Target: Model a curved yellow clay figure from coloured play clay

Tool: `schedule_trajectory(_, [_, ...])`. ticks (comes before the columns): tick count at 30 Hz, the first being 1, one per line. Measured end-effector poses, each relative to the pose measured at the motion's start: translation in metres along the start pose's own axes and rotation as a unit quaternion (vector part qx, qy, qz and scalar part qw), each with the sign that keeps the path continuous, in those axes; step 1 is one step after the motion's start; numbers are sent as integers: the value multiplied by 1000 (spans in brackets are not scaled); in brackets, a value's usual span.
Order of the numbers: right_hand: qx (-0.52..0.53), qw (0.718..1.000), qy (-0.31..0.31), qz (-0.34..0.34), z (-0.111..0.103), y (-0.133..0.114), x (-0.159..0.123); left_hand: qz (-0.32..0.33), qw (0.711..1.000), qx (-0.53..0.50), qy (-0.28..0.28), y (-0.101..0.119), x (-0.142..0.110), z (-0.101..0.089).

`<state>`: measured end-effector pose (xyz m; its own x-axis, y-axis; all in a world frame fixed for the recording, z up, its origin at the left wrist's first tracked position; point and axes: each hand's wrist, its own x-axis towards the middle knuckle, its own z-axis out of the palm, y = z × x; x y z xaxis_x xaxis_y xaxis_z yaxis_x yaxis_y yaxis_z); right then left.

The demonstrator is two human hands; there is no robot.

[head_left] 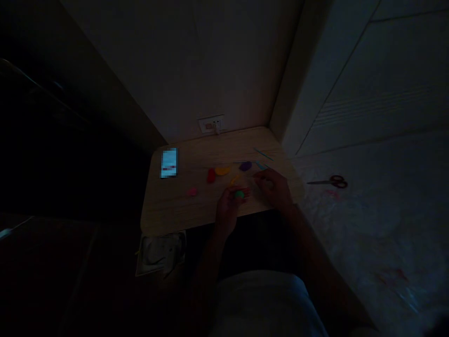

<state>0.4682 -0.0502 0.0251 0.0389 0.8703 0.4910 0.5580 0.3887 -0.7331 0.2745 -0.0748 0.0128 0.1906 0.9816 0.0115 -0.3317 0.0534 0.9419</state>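
My left hand (227, 208) is over the table's front part, its fingers around a small round green lump (239, 194) that looks like modelling clay. To its right, my right hand (275, 188) has its fingers drawn together in a pinch just above the tabletop. In this dim light I cannot make out what they hold. Beyond the hands lie a red lump (211, 175), an orange piece (222, 171), a purple lump (246, 166) and a thin yellow piece (235, 179). A pink piece (192, 192) rests farther left.
The small wooden table (164, 210) stands against a wall with a socket (211, 124). A lit phone (169, 163) lies at its left back. Thin blue sticks (263, 154) are at the right back. Scissors (329, 182) lie right of the table, a tray-like item (160, 252) below left.
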Motion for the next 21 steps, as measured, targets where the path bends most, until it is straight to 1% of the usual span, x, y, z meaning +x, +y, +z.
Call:
schedule_trajectory(2, [68,995,-66,-34,2,-9,-3,1,1000,-27,6,-4,2,-1])
schedule_trajectory(4, [112,986,-110,-57,5,-17,-6,4,999,-38,18,-6,4,-5])
schedule_trajectory(7, [129,980,-132,-70,13,-25,-9,-3,1000,3,15,-2,6,-12])
schedule_trajectory(10, [131,981,-127,-71,20,-28,-8,-4,999,50,-9,8,8,-20])
schedule_trajectory(13, [116,984,-122,-53,27,-31,-5,0,996,82,-40,16,12,-26])
schedule_trajectory(14, [110,986,-115,-51,29,-31,-4,2,994,97,-42,18,14,-29])
schedule_trajectory(17, [89,990,-86,-65,37,-33,-3,9,987,158,-23,26,23,-38])
schedule_trajectory(21, [58,994,-45,-87,53,-29,2,16,976,217,-6,34,43,-52])
